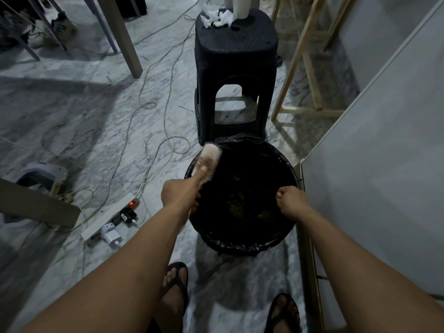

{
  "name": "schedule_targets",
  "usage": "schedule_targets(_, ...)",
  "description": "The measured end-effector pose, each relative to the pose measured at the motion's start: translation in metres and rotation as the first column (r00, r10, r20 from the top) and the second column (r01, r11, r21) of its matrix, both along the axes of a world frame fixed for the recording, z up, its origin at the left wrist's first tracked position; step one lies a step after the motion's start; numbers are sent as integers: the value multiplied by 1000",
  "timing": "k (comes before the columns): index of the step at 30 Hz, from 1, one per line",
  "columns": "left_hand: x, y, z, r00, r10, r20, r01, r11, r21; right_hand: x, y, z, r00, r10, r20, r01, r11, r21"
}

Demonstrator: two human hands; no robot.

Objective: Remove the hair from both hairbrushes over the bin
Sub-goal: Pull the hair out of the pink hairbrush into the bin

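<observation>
Arms: both bare forearms reached forward from the bottom corners and converged toward the bin, the left from 7 o'clock, the right from 5 o'clock.
Left hand: the left hand [179, 193] was curled round the handle of the hairbrush, knuckles up, at the bin's 9 o'clock rim.
Right hand: the right hand [289, 199] hung over the bin's 3 o'clock side with fingertips bunched together in a narrow pinch; whether any hair was held between them could not be told.
Hairbrush: the hairbrush [208, 160], pale with dark bristles, slanted up toward 1 o'clock from the left hand, its head above the bin's 10 o'clock rim, a patch of dark hair on its pad. It was well apart from the right hand, with the bin's opening between them.
Bin: the bin [240, 243], round and lined with a black bag, stood on the floor just in front of the person's sandalled feet; its inside was dark.
Floor: the marble floor [79, 111] was grey-veined and strewn with pale cables.
Stool: a black plastic stool [236, 68] stood just beyond the bin at 12 o'clock, crumpled tissue [217, 18] on top.
Power strip: a white power strip [113, 212] with a red lit switch lay at 9 o'clock of the bin.
Cabinet: a pale cabinet [384, 164] filled the side at 3 o'clock.
</observation>
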State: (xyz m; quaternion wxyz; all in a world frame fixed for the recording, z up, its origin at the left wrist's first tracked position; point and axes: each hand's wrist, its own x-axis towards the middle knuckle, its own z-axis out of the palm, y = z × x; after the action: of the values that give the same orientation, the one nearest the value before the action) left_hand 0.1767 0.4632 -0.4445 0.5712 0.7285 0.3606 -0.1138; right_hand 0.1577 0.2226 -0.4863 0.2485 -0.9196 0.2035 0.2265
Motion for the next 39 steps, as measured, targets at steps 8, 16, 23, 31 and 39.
schedule_targets(8, -11, -15, -10, 954, -294, -58, 295, 955, 16, 2, 10, 2, 991, 102, -83, -100, 995, 19)
schedule_targets(16, -11, -21, -11, 874, -471, -116, 478, 878, 36, 8, 34, 35, 936, 59, 347, -192, 911, 364)
schedule_targets(23, -14, -22, -11, 771, -625, -120, 633, 773, 42, 8, 52, 31, 900, 242, 364, -340, 911, 235)
schedule_targets(31, -13, -14, -11, 805, -572, -160, 573, 818, -40, 13, 35, 36, 849, -180, 497, 27, 954, 300)
schedule_targets(39, -12, -21, -9, 920, -386, -65, 381, 922, -70, 7, 27, 27, 958, -29, 285, -31, 979, 202)
